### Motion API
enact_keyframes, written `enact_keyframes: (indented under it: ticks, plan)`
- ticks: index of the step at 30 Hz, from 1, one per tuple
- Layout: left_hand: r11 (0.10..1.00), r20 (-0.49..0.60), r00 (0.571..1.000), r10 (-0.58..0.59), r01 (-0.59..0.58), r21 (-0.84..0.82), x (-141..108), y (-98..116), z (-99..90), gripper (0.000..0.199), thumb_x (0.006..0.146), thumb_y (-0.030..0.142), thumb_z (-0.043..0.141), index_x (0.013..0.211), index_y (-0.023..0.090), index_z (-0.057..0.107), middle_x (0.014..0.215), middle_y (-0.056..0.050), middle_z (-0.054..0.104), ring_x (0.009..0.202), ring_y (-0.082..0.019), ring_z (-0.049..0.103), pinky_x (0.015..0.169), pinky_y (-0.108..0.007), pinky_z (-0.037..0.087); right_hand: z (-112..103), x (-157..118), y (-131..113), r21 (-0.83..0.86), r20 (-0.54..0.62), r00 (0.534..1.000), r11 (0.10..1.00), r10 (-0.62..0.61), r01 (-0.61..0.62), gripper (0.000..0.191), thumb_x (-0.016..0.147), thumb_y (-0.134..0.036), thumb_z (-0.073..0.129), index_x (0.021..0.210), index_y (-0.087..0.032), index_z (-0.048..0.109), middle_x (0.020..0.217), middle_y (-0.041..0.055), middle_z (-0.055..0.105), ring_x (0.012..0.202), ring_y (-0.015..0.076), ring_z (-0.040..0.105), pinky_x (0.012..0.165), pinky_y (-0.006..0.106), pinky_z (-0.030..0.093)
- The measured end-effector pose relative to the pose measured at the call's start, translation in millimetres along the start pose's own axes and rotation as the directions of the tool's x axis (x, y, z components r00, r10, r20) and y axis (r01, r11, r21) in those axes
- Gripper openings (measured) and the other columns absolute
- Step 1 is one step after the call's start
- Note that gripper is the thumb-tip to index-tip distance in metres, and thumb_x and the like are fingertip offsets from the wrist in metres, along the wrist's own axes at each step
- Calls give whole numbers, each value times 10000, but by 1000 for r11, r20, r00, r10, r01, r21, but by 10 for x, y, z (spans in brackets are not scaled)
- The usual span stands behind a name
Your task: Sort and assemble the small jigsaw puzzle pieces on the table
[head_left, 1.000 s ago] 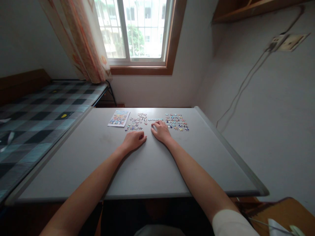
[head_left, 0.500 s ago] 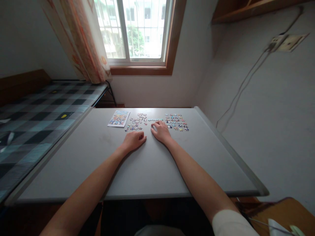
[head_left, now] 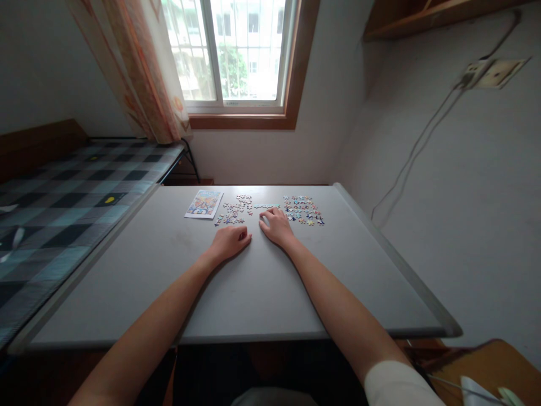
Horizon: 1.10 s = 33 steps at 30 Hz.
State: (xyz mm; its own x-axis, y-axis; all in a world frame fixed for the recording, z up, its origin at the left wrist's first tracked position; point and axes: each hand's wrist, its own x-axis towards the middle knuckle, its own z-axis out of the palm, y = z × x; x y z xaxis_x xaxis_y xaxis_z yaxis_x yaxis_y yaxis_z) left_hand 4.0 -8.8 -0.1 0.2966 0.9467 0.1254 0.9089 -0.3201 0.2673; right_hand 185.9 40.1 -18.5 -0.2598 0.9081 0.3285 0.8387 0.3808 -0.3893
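My left hand (head_left: 230,241) rests on the white table in a loose fist, thumb side towards the middle, with nothing visible in it. Just right of it lies my right hand (head_left: 274,225), fingers bent and a little apart, fingertips down on the tabletop. Beyond the right fingertips runs a short joined strip of jigsaw pieces (head_left: 266,206). Loose jigsaw pieces (head_left: 232,214) are scattered beyond my left hand. More jigsaw pieces (head_left: 305,210) lie in rough rows to the right of my right hand. A colourful picture sheet (head_left: 204,203) lies flat at the far left.
The white table (head_left: 262,299) has raised grey edges at its sides. A bed with a checked cover (head_left: 84,186) stands along the left. Ahead are a window (head_left: 249,51) and a curtain (head_left: 139,73). A wooden stool (head_left: 494,366) is at lower right.
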Motion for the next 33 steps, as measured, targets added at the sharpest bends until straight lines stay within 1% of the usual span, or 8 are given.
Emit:
enact_keyframes:
  ticks: [4, 7, 9, 12, 15, 22, 28, 33]
  plan:
    - [999, -7, 1000, 9, -10, -53, 7, -30, -1, 328, 840, 459, 445, 710, 208, 611, 672, -25, 638, 604, -147, 532, 555, -249, 295, 10, -2, 6, 2, -11, 1000, 1000, -5, 5, 275, 862, -344, 503, 1063, -213, 637, 1102, 88, 538, 1043, 221, 462, 946, 358, 332]
    - [980, -4, 1000, 29, -29, -197, 51, -95, -75, 318, 845, 450, 441, 765, 206, 628, 694, -12, 649, 612, -131, 541, 572, -234, 337, 13, -2, 10, 1, -18, 1000, 1000, -9, 9, 276, 863, -349, 503, 1064, -215, 637, 1099, 85, 538, 1042, 219, 462, 947, 361, 331]
    - [968, -44, 999, -29, 17, -250, 106, -166, -169, 328, 839, 461, 444, 814, 201, 643, 709, -15, 657, 620, -133, 554, 574, -233, 357, 12, -1, 11, 0, -18, 1000, 1000, -7, 7, 274, 861, -348, 506, 1062, -216, 638, 1101, 86, 536, 1038, 219, 462, 946, 362, 332]
    - [970, -107, 982, -153, 129, -204, 220, -308, -326, 313, 810, 448, 482, 844, 196, 665, 768, -31, 678, 659, -147, 578, 582, -237, 376, 11, -1, 12, -3, -13, 1000, 1000, -3, 3, 274, 858, -344, 510, 1065, -218, 638, 1105, 86, 533, 1035, 220, 462, 940, 362, 336]
    - [974, -116, 970, -214, 203, -101, 348, -464, -411, 284, 778, 415, 521, 895, 209, 678, 819, -30, 685, 701, -157, 593, 608, -239, 388, 11, 0, 11, -1, -14, 1000, 1000, -2, 2, 271, 855, -339, 513, 1064, -221, 638, 1107, 85, 532, 1041, 222, 461, 937, 365, 337]
    - [952, -94, 949, -300, 304, 30, 601, -684, -309, 314, 730, 400, 565, 962, 226, 684, 933, -37, 691, 843, -192, 607, 659, -238, 414, 11, 2, 17, 16, -19, 1000, 1000, 0, 0, 267, 851, -344, 519, 1059, -222, 636, 1101, 82, 535, 1039, 218, 463, 944, 364, 335]
    - [939, -19, 939, -344, 344, 21, 756, -723, -273, 330, 709, 440, 585, 923, 213, 694, 956, -69, 699, 838, -217, 616, 642, -261, 412, 2, -2, 13, 18, -22, 1000, 1000, -2, 2, 265, 854, -347, 516, 1055, -224, 638, 1100, 81, 535, 1040, 219, 460, 944, 364, 336]
    - [927, 3, 927, -375, 374, 34, 814, -707, -290, 299, 676, 432, 624, 868, 216, 703, 931, -76, 708, 839, -223, 616, 639, -266, 407, 4, 1, 11, 16, -9, 1000, 1000, 0, 0, 269, 857, -349, 513, 1063, -225, 635, 1099, 87, 532, 1047, 221, 456, 943, 367, 337]
